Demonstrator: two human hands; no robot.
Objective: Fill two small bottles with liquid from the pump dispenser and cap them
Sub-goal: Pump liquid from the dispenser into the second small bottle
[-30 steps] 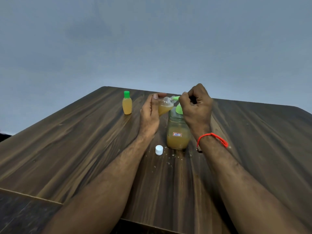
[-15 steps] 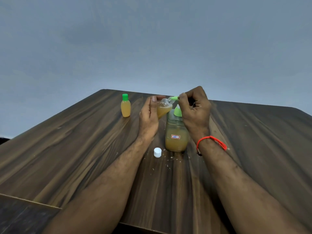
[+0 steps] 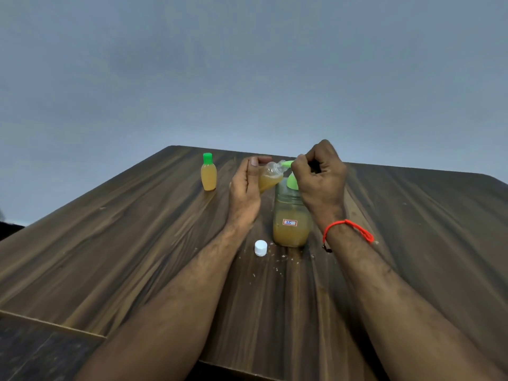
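Bottle (image 3: 270,179) gripped tilted by left hand (image 3: 245,188), mouth meeting nozzle (image 3: 287,163); right hand (image 3: 321,178), curled, presses pump head.

Dark wood-grain table (image 3: 110,243) against plain grey-blue wall (image 3: 247,64).
Stretching beneath and well beyond both hands, streaked brown, far corners rounded; lit softly and evenly, darker floor strip (image 3: 33,353) near left.

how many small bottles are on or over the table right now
2. One green-capped small bottle stands upright at the far left of the table. The other, uncapped small bottle, is held tilted in the left hand at the pump dispenser spout. None seem hidden.
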